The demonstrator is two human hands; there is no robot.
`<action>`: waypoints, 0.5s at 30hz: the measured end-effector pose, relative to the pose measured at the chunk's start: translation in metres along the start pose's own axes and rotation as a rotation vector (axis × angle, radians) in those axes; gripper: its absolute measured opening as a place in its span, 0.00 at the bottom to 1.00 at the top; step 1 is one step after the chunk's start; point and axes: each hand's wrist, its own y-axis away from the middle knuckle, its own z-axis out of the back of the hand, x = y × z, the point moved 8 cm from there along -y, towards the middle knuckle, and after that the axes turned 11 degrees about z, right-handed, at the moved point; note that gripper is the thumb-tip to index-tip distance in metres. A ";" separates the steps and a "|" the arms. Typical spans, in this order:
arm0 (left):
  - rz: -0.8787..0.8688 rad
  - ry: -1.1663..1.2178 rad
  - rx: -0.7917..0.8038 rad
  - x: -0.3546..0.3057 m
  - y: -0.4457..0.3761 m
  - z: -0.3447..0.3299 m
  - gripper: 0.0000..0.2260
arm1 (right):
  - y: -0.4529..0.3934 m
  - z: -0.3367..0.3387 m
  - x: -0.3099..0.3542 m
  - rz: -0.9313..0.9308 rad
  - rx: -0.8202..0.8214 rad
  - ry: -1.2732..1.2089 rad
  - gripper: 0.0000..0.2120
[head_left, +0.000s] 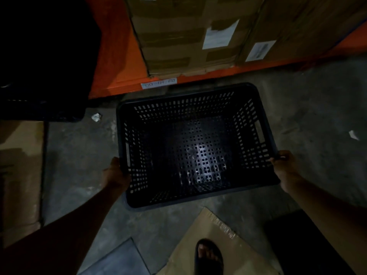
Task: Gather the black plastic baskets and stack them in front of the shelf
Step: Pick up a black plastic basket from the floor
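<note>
A black perforated plastic basket (190, 100) is in the middle of the view, open side up, just in front of the orange shelf beam (123, 84). My left hand (116, 172) grips its left rim near the front corner. My right hand (286, 165) grips the right rim near the front corner. The basket is empty. I cannot tell whether it rests on the concrete floor or hangs just above it. Another dark basket (39, 112) sits at the left, mostly in shadow.
Taped cardboard boxes (178, 36) with white labels fill the shelf. Flattened cardboard (214, 235) lies on the floor near my sandalled foot (208, 257). More cardboard (19, 175) is at the left. Small paper scraps (96, 117) lie on the concrete.
</note>
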 end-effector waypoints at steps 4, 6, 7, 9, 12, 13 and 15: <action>0.001 0.034 0.003 0.005 0.017 -0.008 0.13 | 0.003 0.017 -0.016 0.064 -0.020 0.054 0.08; 0.017 0.043 0.017 0.003 0.019 -0.010 0.14 | 0.003 0.016 -0.015 0.082 -0.040 0.062 0.05; 0.021 0.047 0.027 0.002 0.021 -0.011 0.15 | 0.004 0.015 -0.015 0.087 -0.050 0.044 0.11; 0.017 0.066 0.035 -0.001 0.025 -0.011 0.16 | 0.008 0.011 -0.017 0.100 -0.063 0.046 0.16; 0.001 0.044 0.090 -0.003 0.032 -0.014 0.22 | 0.019 0.006 -0.019 0.129 0.014 0.131 0.23; 0.001 0.033 0.125 -0.002 0.038 -0.015 0.25 | 0.027 0.004 -0.018 0.138 0.042 0.156 0.27; -0.011 0.042 0.173 -0.002 0.054 -0.017 0.31 | 0.043 0.005 -0.018 0.140 0.037 0.200 0.33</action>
